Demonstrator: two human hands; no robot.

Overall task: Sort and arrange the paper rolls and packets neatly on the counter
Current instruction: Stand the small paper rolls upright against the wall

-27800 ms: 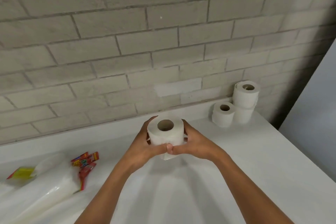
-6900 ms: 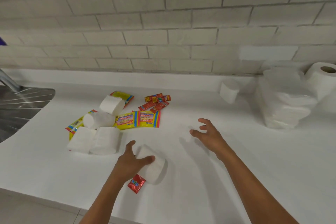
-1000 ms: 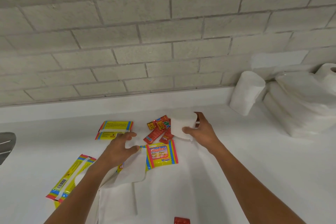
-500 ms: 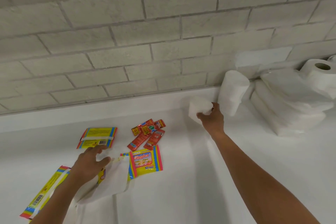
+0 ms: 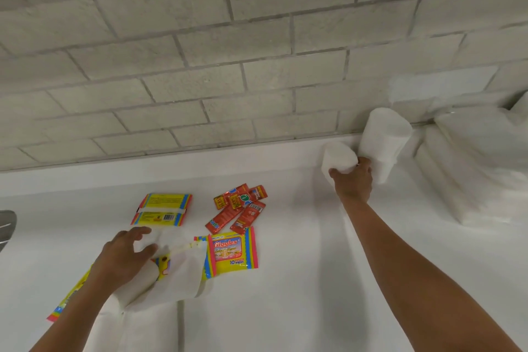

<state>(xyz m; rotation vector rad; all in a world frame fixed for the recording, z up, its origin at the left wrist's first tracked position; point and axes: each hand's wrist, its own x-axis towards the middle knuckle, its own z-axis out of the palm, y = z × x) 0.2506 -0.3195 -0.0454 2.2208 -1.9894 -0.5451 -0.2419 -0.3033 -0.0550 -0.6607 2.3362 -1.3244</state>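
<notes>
My right hand (image 5: 353, 180) grips a small white paper roll (image 5: 338, 158) at the back of the counter, pressed against the white upstand and touching a taller white roll (image 5: 384, 137) that leans there. My left hand (image 5: 123, 257) rests with spread fingers on another white roll (image 5: 177, 274) lying near the front left, partly over a yellow wipes packet. A yellow "Giggles" wipes packet (image 5: 233, 248) lies beside it. Another yellow packet (image 5: 161, 208) lies face down behind. Several small red sachets (image 5: 238, 207) sit in a loose pile.
A pile of white plastic-wrapped paper packs (image 5: 474, 168) fills the back right. A yellow packet (image 5: 68, 300) pokes out under my left forearm. A metal sink edge (image 5: 5, 226) shows at far left. The grey brick wall (image 5: 228, 51) backs the white counter (image 5: 300, 294).
My right hand has carried the small roll further right and back, up against the leaning taller roll. My left hand stayed on the roll near the front left.
</notes>
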